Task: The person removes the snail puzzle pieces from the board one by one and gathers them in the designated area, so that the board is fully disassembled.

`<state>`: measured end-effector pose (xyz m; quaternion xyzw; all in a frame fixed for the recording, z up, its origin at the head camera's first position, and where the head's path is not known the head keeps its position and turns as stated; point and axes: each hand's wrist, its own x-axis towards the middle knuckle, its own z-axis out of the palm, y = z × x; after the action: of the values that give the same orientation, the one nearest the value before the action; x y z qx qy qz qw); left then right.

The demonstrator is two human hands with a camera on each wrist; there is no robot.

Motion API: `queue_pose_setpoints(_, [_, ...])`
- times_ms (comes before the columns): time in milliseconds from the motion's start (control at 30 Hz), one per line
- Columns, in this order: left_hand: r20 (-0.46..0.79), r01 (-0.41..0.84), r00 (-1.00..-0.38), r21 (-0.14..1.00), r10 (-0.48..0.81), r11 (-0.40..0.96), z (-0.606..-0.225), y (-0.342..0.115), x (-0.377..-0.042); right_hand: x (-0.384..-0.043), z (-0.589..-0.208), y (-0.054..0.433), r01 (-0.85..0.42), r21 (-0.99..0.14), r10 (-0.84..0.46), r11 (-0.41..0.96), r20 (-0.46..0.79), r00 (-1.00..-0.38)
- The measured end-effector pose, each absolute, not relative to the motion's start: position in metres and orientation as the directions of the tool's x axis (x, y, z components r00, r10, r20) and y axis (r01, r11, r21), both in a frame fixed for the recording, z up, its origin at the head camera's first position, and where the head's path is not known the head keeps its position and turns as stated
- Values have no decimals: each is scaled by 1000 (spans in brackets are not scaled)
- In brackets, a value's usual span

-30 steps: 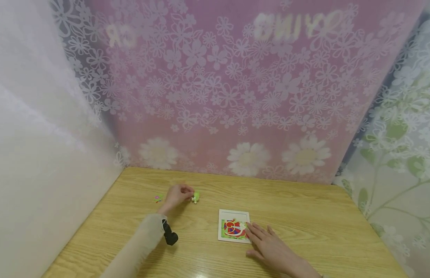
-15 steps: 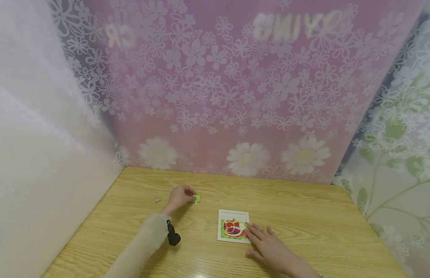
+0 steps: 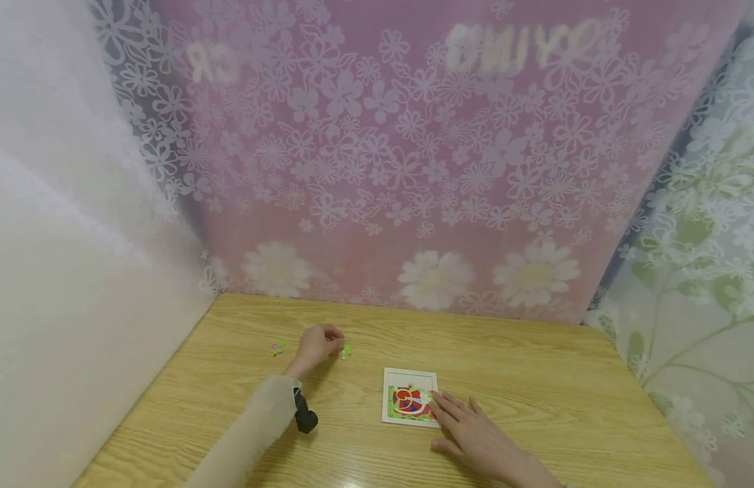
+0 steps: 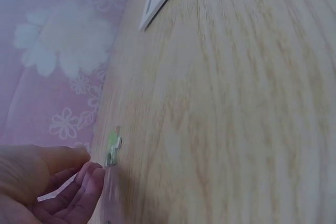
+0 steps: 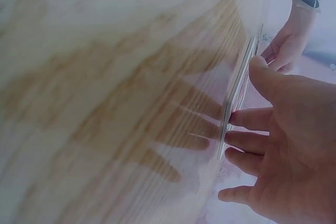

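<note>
My left hand reaches toward the back left, thumb and fingertips drawn together at the near edge of a small green puzzle piece. In the left wrist view the green and white puzzle piece shows just beyond the fingertips; the exact contact is partly hidden. A square puzzle tray with a white frame lies in front of me. Its lower part carries a red, blue and white snail-like picture; the upper part is bare. The straight fingers of my right hand rest on the tray's right edge.
More small puzzle pieces, green with a pink spot, lie left of my left hand. The wooden table ends at a flowered pink curtain. A pale wall borders it on the left.
My left hand has shifted slightly right, and the green puzzle piece at its fingertips has shifted right a little and shows less of its face. The right hand and the tray have stayed put.
</note>
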<state>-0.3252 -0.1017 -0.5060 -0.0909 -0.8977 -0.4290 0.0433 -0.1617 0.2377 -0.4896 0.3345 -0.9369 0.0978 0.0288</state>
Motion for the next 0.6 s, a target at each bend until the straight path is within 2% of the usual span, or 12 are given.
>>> queue_pose_setpoints(200, [167, 208, -978, 761, 124, 614, -503, -101, -322, -163, -491, 239, -630, -217, -621, 746, 116, -775])
queue_pose_setpoints(433, [124, 190, -980, 821, 156, 538, -498, -100, -312, -164, -494, 241, -605, -287, -608, 743, 89, -789])
queue_pose_setpoints(600, [143, 228, -969, 837, 204, 498, -498, -96, -304, -166, -495, 242, -591, -308, -599, 745, 79, -797])
